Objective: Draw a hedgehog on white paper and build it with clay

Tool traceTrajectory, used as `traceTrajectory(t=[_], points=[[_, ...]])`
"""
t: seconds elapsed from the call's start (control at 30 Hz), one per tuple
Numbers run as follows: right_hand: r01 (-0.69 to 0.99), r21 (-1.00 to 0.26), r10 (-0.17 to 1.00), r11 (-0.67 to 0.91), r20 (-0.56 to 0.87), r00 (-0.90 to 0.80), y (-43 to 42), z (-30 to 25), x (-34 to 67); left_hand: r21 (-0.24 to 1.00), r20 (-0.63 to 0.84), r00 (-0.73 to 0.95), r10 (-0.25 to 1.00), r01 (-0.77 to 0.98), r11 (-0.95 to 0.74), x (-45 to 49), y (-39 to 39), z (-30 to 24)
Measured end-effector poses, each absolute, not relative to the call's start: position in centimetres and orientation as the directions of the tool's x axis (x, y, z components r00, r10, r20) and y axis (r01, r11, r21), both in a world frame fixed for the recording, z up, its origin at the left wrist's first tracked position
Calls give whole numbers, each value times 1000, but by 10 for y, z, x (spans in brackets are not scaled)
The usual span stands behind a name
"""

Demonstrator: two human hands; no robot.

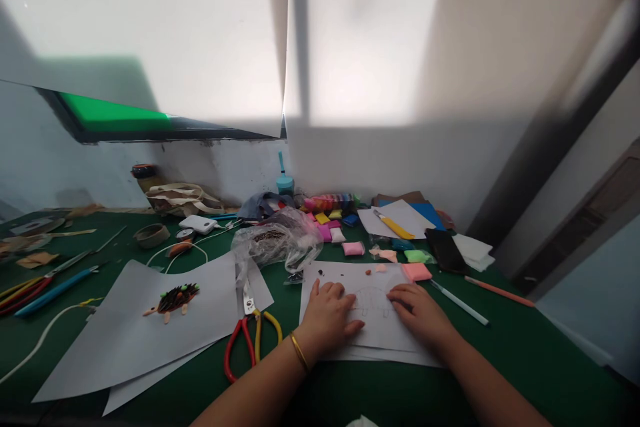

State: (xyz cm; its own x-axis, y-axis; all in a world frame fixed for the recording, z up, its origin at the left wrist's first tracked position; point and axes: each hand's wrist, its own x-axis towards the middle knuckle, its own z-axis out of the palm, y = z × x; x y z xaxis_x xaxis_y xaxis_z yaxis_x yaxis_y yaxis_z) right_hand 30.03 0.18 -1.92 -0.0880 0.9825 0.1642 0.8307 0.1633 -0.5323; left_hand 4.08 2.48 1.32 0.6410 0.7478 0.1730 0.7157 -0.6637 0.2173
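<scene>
Both hands rest on a white paper sheet (350, 277) with a faint pencil drawing, lying on the green table (500, 347). My left hand (327, 320) lies on the sheet's left part, fingers curled down, a gold bangle on the wrist. My right hand (417, 310) presses on the sheet's right part, fingers bent together over the drawing. Whether either hand holds something small I cannot make out. A pink clay block (417, 271) sits just beyond my right hand. Small clay bits dot the top of the sheet.
Scissors with red and yellow handles (250, 333) lie left of the sheet. A clay hedgehog figure (175, 298) sits on grey paper (125, 340). A clear plastic bag (280, 243), coloured clay packs (330, 207), a yellow knife (395, 225), a black phone (445, 250) and pens (457, 302) lie behind.
</scene>
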Motion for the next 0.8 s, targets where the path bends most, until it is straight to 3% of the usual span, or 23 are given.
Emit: traceTrajectory(t=[0.27, 0.63, 0.8], points=[[830, -537, 985, 152, 153, -82, 1, -17, 300, 287, 149, 627, 765, 713, -640, 38, 23, 8], [826, -535, 980, 178, 176, -97, 1, -18, 301, 205, 235, 691, 684, 653, -729, 31, 17, 5], [822, -542, 980, 173, 178, -89, 0, -15, 300, 268, 207, 641, 739, 689, -673, 28, 20, -3]])
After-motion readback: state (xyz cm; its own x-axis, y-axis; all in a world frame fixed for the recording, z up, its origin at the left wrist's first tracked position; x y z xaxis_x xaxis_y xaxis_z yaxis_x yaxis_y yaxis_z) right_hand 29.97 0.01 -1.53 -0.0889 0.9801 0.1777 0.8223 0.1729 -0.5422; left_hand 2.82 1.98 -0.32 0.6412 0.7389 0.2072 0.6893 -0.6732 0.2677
